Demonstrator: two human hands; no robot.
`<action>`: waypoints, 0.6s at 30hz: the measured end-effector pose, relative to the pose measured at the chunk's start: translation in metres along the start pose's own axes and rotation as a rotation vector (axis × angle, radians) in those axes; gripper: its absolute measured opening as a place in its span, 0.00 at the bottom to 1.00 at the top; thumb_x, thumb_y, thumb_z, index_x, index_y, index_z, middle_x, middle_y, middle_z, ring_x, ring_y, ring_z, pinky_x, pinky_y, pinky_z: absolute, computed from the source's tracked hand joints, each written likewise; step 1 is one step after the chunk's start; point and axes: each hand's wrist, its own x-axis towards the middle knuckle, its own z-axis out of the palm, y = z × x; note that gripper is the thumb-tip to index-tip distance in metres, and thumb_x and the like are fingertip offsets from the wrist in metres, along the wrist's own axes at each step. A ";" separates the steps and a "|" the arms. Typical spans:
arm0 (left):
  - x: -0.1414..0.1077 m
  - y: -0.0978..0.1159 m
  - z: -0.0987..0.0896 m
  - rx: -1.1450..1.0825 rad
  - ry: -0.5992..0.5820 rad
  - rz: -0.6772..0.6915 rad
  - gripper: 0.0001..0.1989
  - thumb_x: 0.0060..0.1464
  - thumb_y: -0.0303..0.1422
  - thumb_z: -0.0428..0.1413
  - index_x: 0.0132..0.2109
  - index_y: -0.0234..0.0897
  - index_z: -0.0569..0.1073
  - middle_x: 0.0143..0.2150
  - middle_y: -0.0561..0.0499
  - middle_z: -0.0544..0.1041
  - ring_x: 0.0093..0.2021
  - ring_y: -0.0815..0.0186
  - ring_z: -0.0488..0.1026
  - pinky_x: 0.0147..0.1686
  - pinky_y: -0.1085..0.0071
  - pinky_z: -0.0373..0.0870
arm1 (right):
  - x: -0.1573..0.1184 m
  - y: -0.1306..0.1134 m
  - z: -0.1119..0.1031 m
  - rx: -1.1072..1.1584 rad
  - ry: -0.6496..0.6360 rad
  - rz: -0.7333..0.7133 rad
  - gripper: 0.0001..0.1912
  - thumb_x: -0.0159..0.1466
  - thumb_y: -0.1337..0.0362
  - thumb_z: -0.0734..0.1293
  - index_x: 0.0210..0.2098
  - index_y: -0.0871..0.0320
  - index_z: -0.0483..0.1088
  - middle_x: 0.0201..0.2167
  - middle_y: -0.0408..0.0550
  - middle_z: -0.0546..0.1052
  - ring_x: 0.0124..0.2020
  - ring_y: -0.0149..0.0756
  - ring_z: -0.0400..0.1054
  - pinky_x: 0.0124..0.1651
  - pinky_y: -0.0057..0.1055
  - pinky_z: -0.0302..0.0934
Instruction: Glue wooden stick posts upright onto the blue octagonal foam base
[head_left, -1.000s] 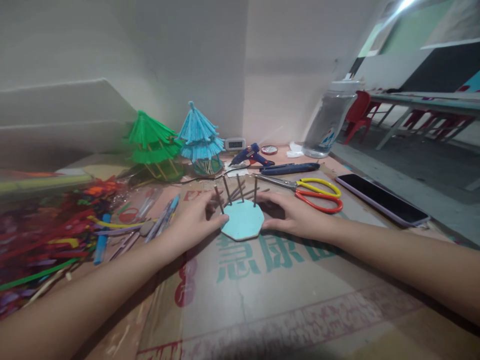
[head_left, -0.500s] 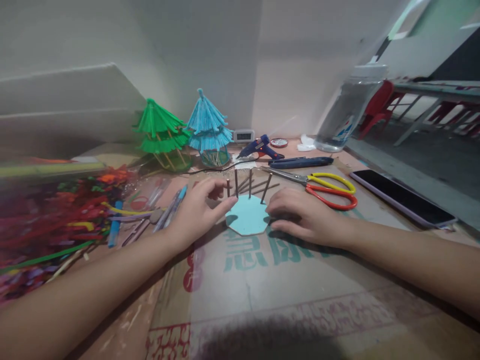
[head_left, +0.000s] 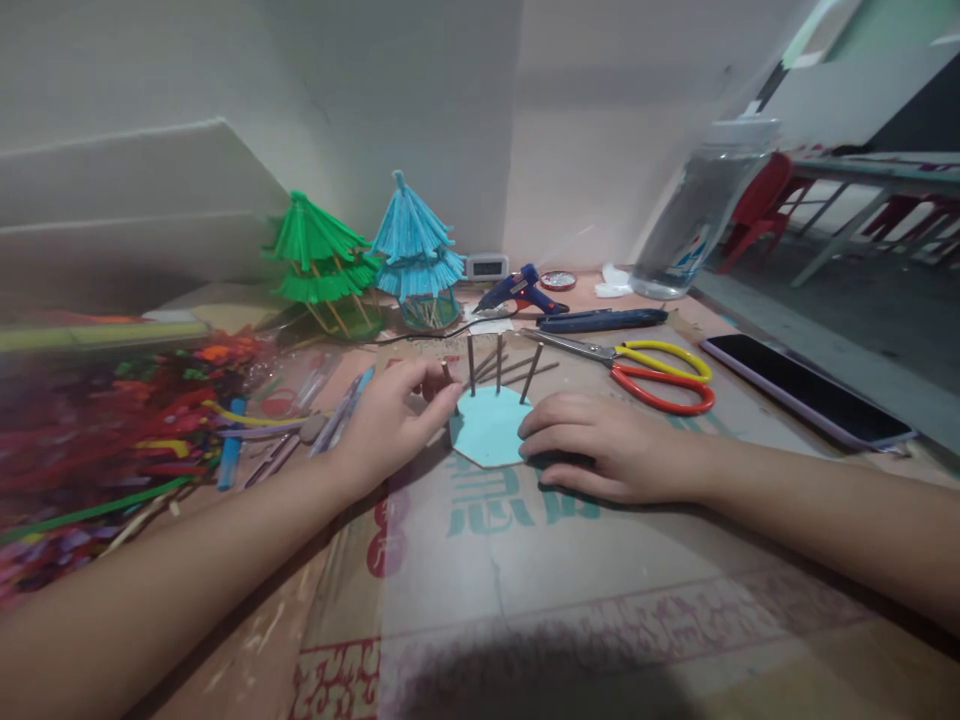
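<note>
A light blue polygonal board (head_left: 491, 428) lies on the cardboard, with several thin brown sticks standing along its far and left edge. My left hand (head_left: 401, 415) pinches the leftmost stick (head_left: 447, 372) between thumb and forefinger. On the board's right edge rests my right hand (head_left: 592, 445), its fingers loosely curled and a little apart, holding nothing visible. Loose brown sticks (head_left: 531, 373) lie just behind the board.
Scissors (head_left: 660, 375), a blue glue gun (head_left: 521, 290), a dark blue cutter (head_left: 604, 320) and a phone (head_left: 806, 392) lie beyond my hands. Green (head_left: 319, 250) and blue (head_left: 414, 240) umbrella-like models stand behind. Colourful pipe cleaners (head_left: 127, 440) heap at left; a clear bottle (head_left: 697, 215) stands back right.
My left hand has closed on the leftmost stick, which now leans left. My right hand has moved slightly left over the board's edge.
</note>
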 end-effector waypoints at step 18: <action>0.000 -0.008 -0.001 0.068 0.146 0.272 0.21 0.61 0.29 0.55 0.61 0.39 0.66 0.48 0.49 0.74 0.42 0.65 0.70 0.46 0.66 0.69 | 0.000 0.000 0.001 0.008 -0.004 -0.013 0.11 0.70 0.64 0.65 0.47 0.63 0.74 0.44 0.58 0.77 0.47 0.41 0.71 0.53 0.38 0.67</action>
